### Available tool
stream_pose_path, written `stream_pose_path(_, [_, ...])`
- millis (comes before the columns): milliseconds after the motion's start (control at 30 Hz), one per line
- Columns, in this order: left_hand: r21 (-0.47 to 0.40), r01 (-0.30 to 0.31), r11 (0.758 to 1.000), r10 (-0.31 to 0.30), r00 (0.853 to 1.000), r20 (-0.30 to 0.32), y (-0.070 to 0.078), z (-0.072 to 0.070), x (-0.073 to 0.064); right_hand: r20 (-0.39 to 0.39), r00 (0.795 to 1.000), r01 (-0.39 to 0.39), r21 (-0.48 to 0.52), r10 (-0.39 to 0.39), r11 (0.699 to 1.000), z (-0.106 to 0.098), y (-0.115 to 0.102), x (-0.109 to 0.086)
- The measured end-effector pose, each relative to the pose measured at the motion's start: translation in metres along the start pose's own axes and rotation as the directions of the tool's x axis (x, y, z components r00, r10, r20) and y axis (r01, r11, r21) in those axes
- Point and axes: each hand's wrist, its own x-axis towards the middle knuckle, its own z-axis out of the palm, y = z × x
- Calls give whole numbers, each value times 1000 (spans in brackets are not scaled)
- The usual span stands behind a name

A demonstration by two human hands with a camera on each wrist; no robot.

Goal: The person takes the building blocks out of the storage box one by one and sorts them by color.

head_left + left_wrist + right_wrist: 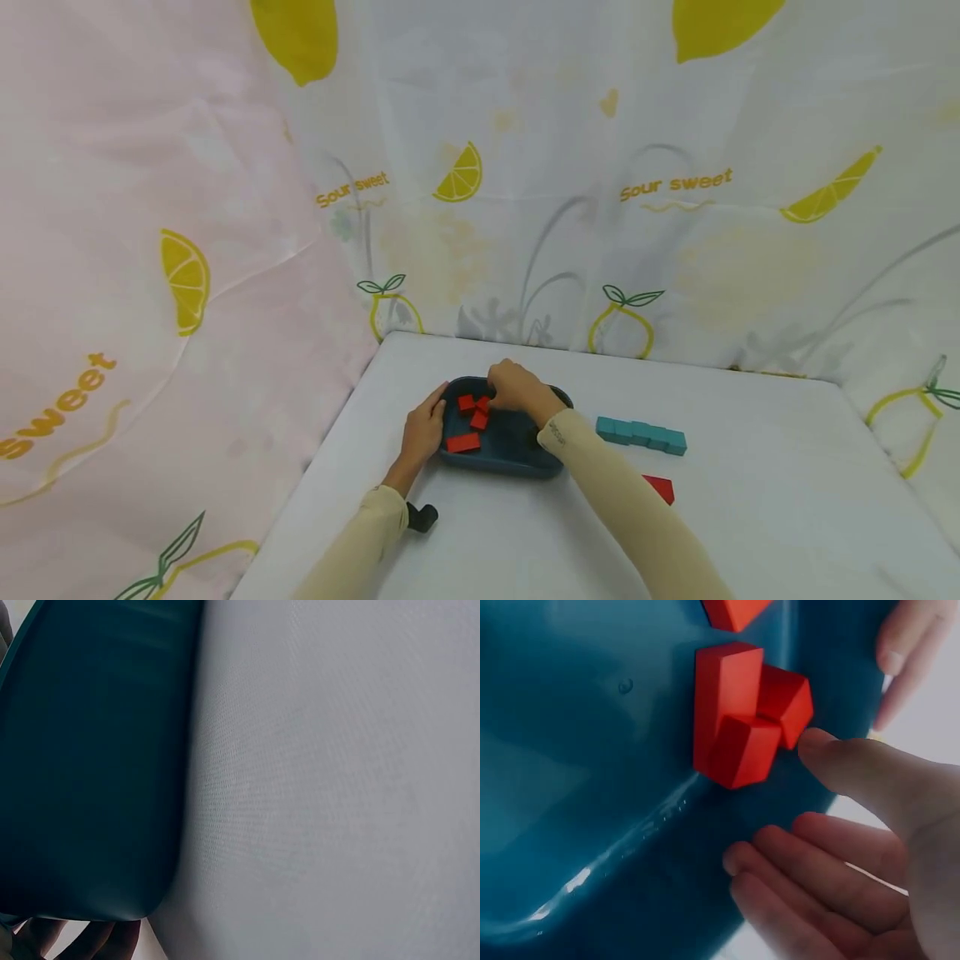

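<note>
A dark teal basin [495, 468] sits on the white table with several red blocks in its left half. One longer red block [463, 442] lies near the front left; smaller ones cluster behind it. My left hand [424, 433] grips the basin's left rim, its fingertips showing beside the rim in the right wrist view. Over the basin's back part is my right hand [517, 390]. In the right wrist view, its thumb is apart from the loosely bent fingers, close beside a red block [787, 705]; nothing sits between them.
To the right of the basin, a row of teal blocks [641, 434] lies on the table. Nearer, a red block [660, 488] is partly hidden by my right sleeve. A curtain with lemon prints [517, 275] stands behind the table and along its left side.
</note>
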Motion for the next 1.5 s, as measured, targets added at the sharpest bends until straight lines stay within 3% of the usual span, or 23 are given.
stream_pose_path(167, [-26, 8, 1000, -7, 1000, 14, 2, 5, -1, 15, 999, -49, -88, 51, 995, 12, 0, 7])
stream_pose_path(333, [-15, 19, 1000, -18, 1000, 22, 3, 9, 0, -22, 996, -84, -116, 82, 990, 27, 0, 12])
stream_pose_path(767, [14, -13, 1000, 13, 1000, 3, 2, 1, 0, -66, 997, -51, -91, 45, 994, 35, -3, 16])
stream_pose_path(1100, [23, -9, 1000, 9, 1000, -3, 2, -1, -2, -91, 996, 15, 22, -13, 1000, 12, 2, 9])
stream_pose_path(1300, [10, -14, 1000, 13, 1000, 2, 4, -1, -2, -115, 992, 61, 39, -56, 997, -7, 11, -9])
stream_pose_path(1500, [13, -15, 1000, 15, 1000, -1, 1, -3, -4, -188, 978, 96, 6, -93, 995, -21, 18, -36])
